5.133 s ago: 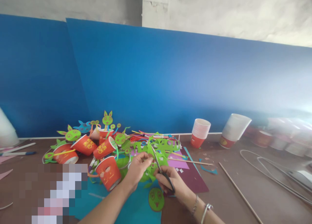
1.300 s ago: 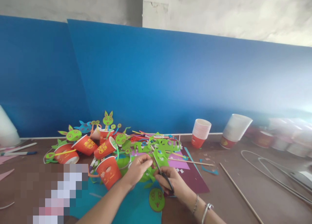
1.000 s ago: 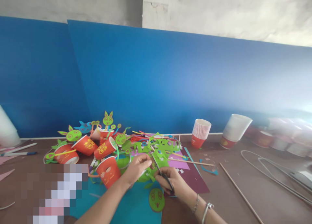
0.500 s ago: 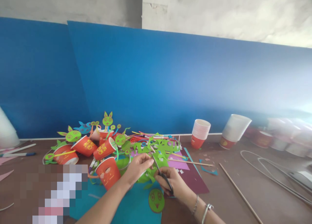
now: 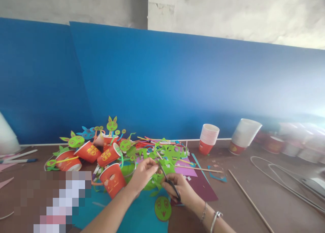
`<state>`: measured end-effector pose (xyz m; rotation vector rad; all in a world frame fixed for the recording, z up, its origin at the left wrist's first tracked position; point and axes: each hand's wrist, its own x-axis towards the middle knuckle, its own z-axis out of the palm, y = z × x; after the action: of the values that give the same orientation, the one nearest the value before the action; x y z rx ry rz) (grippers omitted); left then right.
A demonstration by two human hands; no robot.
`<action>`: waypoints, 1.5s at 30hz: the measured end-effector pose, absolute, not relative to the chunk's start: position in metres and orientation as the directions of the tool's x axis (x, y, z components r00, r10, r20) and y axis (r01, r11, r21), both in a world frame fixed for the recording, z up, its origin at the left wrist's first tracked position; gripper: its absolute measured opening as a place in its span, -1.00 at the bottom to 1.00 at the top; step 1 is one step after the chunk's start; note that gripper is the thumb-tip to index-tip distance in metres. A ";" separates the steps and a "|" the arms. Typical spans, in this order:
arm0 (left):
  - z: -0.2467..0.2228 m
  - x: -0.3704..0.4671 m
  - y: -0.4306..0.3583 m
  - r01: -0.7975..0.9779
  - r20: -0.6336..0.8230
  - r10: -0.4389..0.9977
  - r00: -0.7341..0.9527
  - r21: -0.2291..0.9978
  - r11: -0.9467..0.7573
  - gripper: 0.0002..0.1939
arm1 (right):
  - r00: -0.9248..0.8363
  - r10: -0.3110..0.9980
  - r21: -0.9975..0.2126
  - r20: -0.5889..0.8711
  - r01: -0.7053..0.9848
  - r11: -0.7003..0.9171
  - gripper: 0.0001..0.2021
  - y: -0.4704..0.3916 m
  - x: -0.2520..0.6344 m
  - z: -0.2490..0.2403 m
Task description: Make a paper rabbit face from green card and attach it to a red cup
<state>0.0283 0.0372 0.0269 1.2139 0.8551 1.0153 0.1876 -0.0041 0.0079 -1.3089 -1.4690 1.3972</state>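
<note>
My right hand (image 5: pixel 180 188) grips black-handled scissors (image 5: pixel 163 171), whose blades point up and to the left. Close to the blades, my left hand (image 5: pixel 144 173) is closed in a pinch; what lies between its fingertips is too small to make out. Below the hands, a round green paper face (image 5: pixel 163 209) with a drawn outline lies at the edge of a teal sheet (image 5: pixel 142 214). Cut green paper scraps (image 5: pixel 172 152) are heaped behind the hands. An orange-red paper cup (image 5: pixel 112 180) leans beside my left forearm.
More decorated cups (image 5: pixel 88 152) with paper animal faces crowd the left. A maroon sheet (image 5: pixel 203 189), a stack of cups (image 5: pixel 209 138) and another tilted stack (image 5: pixel 245 136) are on the right, with a wooden stick (image 5: pixel 250 201) and a cable (image 5: pixel 256 165). A blue panel (image 5: pixel 177 84) stands behind.
My left hand has shifted very slightly at the fingertips near the scissor blades. The right hand and the things on the table look the same.
</note>
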 end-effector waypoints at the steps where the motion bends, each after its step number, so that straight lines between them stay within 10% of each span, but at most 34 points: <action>1: 0.027 0.028 0.037 -0.146 0.002 0.944 0.330 0.988 0.049 -0.77 | -0.235 0.961 -0.977 -0.143 0.191 -0.098 -0.79 -0.004 0.188 0.008; 29: 0.023 0.023 0.042 -0.111 -0.024 0.940 0.340 0.992 0.065 -0.81 | -0.263 0.948 -0.960 -0.180 0.258 -0.111 -0.76 -0.004 0.193 0.008; 45: 0.018 0.021 0.039 0.254 0.158 0.939 0.306 0.937 -0.240 -0.91 | 0.152 0.987 -0.996 -0.049 0.071 -0.060 -0.64 0.008 0.204 0.005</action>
<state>0.0205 0.0391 0.0183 1.6972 1.0898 0.9823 0.2042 0.0080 0.0054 -1.3718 -1.1244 1.0997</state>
